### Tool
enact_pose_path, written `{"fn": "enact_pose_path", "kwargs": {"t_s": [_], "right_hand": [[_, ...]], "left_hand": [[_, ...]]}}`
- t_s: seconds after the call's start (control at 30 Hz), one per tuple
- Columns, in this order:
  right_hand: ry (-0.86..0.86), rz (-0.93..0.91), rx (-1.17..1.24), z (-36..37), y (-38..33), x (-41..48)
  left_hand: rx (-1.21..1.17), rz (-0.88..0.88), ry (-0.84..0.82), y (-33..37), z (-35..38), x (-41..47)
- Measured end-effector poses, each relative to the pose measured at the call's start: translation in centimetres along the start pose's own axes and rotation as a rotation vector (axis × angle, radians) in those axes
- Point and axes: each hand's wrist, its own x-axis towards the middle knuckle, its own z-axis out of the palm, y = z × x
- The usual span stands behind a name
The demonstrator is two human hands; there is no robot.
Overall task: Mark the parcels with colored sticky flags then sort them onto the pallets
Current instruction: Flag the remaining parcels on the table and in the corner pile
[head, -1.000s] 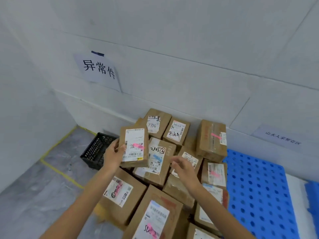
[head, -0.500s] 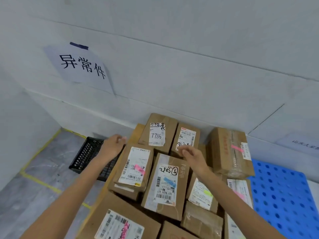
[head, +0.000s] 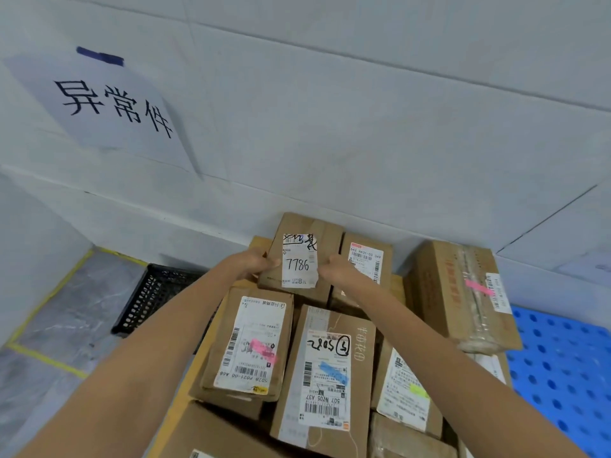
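- the left hand (head: 251,264) and the right hand (head: 337,269) clasp the 7786 parcel (head: 327,246) by its two long sides. the left thumb lies on the top face beside the label, and the right fingers curl round the right edge.
- the 7786 parcel is a flat, oblong box of matt brown cardboard at the back of the heap, close to the white tiled wall (head: 363,127). i cannot tell whether it is lifted or rests on the boxes below.
- its white paper label (head: 299,261) is creased and ragged at the lower edge, with black handwritten digits.
- just to its right, behind the right hand, lies a smaller cardboard parcel (head: 367,262) with a printed barcode label.
- further right stands a bulkier carton (head: 443,292), wrapped with glossy clear tape, bearing a pink flag (head: 477,287).
- nearer the camera lie three flat parcels side by side:
  - the left parcel (head: 215,375) has a pink sticky flag (head: 263,350) on its label.
  - the middle parcel (head: 363,358) carries a blue flag (head: 334,371).
  - the right parcel (head: 380,368) carries a yellow-green flag (head: 418,390).
- a blue plastic pallet (head: 562,368), pierced with round holes, lies at the right of the heap.
- a black plastic lattice crate (head: 155,299) sits on the grey marbled floor at the left, near a yellow tape line (head: 49,295).
- a white paper sign (head: 109,104) with black brush characters hangs on the wall, held by blue tape (head: 99,56).
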Motion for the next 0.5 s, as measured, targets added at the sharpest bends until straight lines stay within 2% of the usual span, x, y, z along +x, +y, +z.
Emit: {"fn": "enact_pose_path", "kwargs": {"t_s": [0.13, 0.27, 0.5], "right_hand": [[-0.018, 0.046, -0.043, -0.2, 0.6, 0.0], [-0.025, 0.075, 0.141, 0.8, 1.8, 0.6], [0.023, -0.082, 0.381, -0.5, 0.5, -1.3]], "left_hand": [[-0.040, -0.002, 0.012, 0.0, 0.0, -0.1], [-0.083, 0.039, 0.070, 0.4, 0.3, -0.6], [0.025, 0.165, 0.272, 3.2, -2.7, -6.0]]}}
